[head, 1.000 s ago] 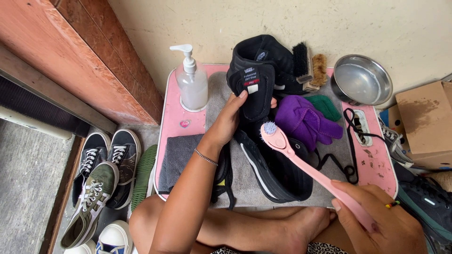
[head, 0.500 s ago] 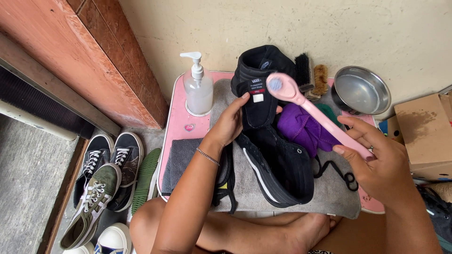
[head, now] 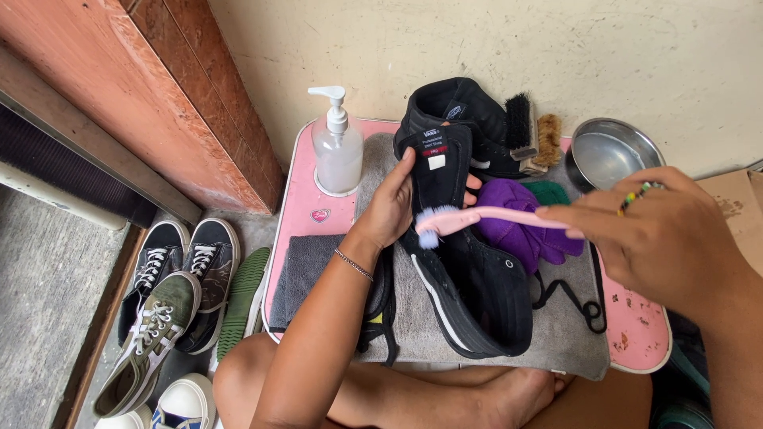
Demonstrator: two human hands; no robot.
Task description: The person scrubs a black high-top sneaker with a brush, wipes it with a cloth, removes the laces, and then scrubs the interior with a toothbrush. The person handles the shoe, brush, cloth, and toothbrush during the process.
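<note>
A pink tray table (head: 300, 191) spans the middle of the scene, with a grey towel (head: 572, 349) spread over it. On the towel lies a black high-top sneaker (head: 477, 294), its tongue pulled up to show a small label patch of red and white. The left hand (head: 393, 202) is clamped on that tongue. The right hand (head: 644, 230), at the right, pinches the handle of a pink brush (head: 485, 217), whose bristle head rests on the shoe. Far left stands a clear pump bottle (head: 338, 147); far right, a steel bowl (head: 616, 151). A purple cloth (head: 513, 226) lies just beside the shoe.
</note>
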